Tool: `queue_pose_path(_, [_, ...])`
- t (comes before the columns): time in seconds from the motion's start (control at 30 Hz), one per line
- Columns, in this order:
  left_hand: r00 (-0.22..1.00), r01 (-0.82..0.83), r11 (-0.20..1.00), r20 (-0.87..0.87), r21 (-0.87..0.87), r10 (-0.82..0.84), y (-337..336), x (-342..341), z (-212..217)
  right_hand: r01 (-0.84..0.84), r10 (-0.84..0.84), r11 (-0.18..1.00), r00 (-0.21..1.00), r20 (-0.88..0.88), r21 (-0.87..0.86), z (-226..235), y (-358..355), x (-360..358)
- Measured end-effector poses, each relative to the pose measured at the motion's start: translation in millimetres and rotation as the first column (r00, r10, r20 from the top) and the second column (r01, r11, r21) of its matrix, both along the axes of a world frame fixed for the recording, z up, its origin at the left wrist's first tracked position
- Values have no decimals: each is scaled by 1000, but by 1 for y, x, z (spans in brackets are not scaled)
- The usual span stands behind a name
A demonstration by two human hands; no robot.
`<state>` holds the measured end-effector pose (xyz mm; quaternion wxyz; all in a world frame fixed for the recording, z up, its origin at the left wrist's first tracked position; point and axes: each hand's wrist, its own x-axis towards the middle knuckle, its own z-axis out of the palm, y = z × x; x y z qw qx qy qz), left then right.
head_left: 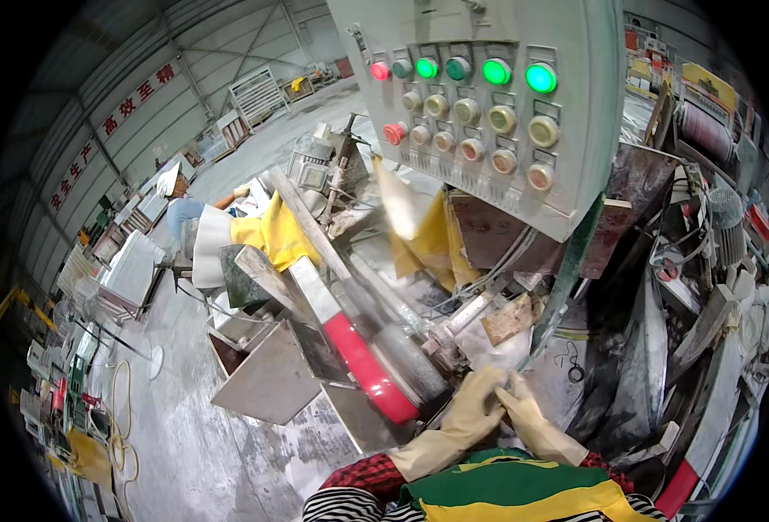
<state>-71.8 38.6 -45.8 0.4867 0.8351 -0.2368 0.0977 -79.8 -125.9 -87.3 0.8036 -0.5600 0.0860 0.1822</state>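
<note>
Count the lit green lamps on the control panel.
3, all in the top row of the grey control panel: one at left-centre, one right of centre, one at the right end. The darker green caps between them look unlit.

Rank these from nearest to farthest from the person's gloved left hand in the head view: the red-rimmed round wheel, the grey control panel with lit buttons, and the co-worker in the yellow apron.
From the left hand:
1. Red-rimmed wheel, just to its left, almost touching.
2. Grey control panel, overhead, above and slightly right.
3. Co-worker in the yellow apron, far off to the upper left, behind the machine.
</note>
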Motion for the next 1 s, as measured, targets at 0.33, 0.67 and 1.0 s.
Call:
queue_pose_path(0.33, [948,314,913,-38,260,-315,9,41,14,718,-716,693,675,176,67,-54,-184,-75])
queue_pose_path(0.67, [694,-684,437,334,584,638,195,68,-62,951,-953,-128,-39,301,-281,-152,-421,-276])
queue_pose_path(1.0, [790,-569,326,393,755,470,195,59,-85,694,-880,-425,-167,444,-582,-121,-432,-268])
